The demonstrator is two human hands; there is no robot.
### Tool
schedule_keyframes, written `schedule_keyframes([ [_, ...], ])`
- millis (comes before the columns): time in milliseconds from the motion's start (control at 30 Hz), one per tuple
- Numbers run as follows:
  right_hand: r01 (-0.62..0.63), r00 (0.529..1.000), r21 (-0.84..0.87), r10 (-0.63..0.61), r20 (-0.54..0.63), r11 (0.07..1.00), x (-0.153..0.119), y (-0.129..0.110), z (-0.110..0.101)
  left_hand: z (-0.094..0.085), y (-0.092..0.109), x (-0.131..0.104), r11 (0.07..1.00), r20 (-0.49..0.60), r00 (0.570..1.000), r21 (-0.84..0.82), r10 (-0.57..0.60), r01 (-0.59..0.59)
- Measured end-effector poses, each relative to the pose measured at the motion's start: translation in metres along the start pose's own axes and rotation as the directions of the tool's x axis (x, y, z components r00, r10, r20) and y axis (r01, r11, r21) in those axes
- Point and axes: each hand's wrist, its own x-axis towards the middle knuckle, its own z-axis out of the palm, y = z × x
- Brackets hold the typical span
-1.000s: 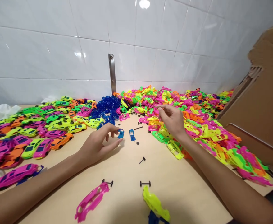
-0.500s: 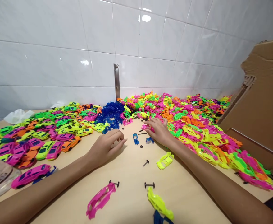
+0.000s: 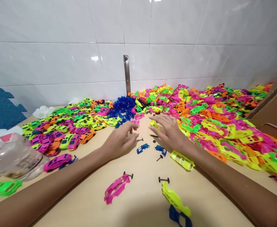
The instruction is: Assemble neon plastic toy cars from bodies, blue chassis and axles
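Note:
My right hand [image 3: 170,130] is over the table beside the pile of loose car shells, with a yellow toy car shell [image 3: 154,123] between its thumb and fingers. My left hand [image 3: 120,140] hovers opposite, fingers curved, thumb apart, nothing seen in it. Close to its thumb tip is a small black wheel axle [image 3: 140,139]. Between and below the hands lie a blue plastic car part [image 3: 143,148], a second blue part [image 3: 160,149], a loose black wheel [image 3: 154,141], another axle [image 3: 160,158] and a yellow shell [image 3: 182,160].
Car bodies with blue windows [image 3: 67,132] crowd the left; blue parts [image 3: 123,108] are heaped centre back. Many shells [image 3: 199,116] spread rightward to a cardboard box [image 3: 273,101]. Nearer lie a pink shell [image 3: 117,189], a yellow shell [image 3: 175,198] and a clear plastic container [image 3: 22,157].
The view has shifted. The pink shell under my right hand is no longer visible; a yellow one is there now. The two blue parts near the hands lie at different angles.

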Motion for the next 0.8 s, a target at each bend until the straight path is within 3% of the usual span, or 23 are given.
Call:
schedule_keyframes([
  [133, 0.020, 0.975, 0.009, -0.021, 0.220, 1.000, -0.007, 0.002, 0.010, 0.002, -0.001, 0.003, 0.989, -0.056, 0.998, 0.144, 0.038, -0.030],
  [233, 0.045, 0.953, 0.039, -0.055, 0.299, 0.998, -0.010, 0.000, 0.013, 0.005, -0.006, 0.005, 0.968, 0.012, 0.997, 0.236, 0.081, -0.081],
  [333, 0.068, 0.949, 0.055, -0.082, 0.305, 0.996, -0.011, -0.005, 0.012, 0.007, -0.010, 0.005, 0.964, 0.128, 0.991, 0.258, 0.034, -0.067],
  [400, 0.071, 0.948, 0.054, -0.084, 0.306, 0.996, -0.011, -0.008, 0.012, 0.007, -0.010, 0.003, 0.974, 0.139, 0.990, 0.227, -0.007, -0.025],
  [567, 0.067, 0.958, 0.035, -0.074, 0.278, 0.997, -0.010, -0.007, 0.012, 0.003, -0.006, 0.000, 0.993, 0.027, 0.999, 0.117, 0.030, -0.033],
  [800, 0.044, 0.985, 0.022, -0.047, 0.167, 0.999, -0.008, -0.001, 0.011, -0.001, -0.002, 0.000, 0.994, -0.068, 0.992, -0.029, -0.108, 0.106],
])
